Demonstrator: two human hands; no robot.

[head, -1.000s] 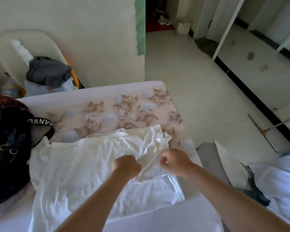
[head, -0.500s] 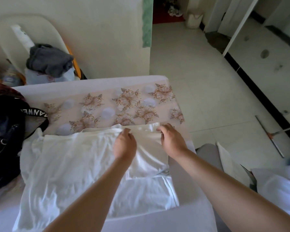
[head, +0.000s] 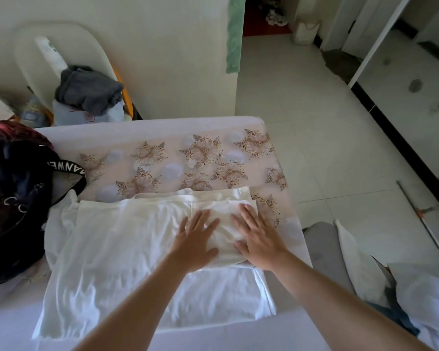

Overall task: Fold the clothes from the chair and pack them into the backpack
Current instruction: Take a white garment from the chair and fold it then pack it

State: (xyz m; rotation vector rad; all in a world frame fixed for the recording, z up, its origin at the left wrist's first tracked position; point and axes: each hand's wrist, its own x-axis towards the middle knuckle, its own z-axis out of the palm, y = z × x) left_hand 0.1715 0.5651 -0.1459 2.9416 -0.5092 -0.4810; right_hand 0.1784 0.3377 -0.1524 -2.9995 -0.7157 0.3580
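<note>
A white T-shirt lies spread on the flower-patterned table. Its right sleeve part is folded in over the body. My left hand and my right hand both press flat on that folded flap, fingers straight and spread. The black backpack stands at the table's left edge, its lettered strap lying towards the shirt. Behind the table a white chair holds a grey garment on top of a light blue one.
A wall corner with a green strip rises behind the table. Tiled floor opens to the right, with a squeegee lying on it. White and grey bedding lies at the lower right.
Both hands pinched the shirt's right part, carried it over onto the body and let go. They now lie flat on the flap, smoothing it.
</note>
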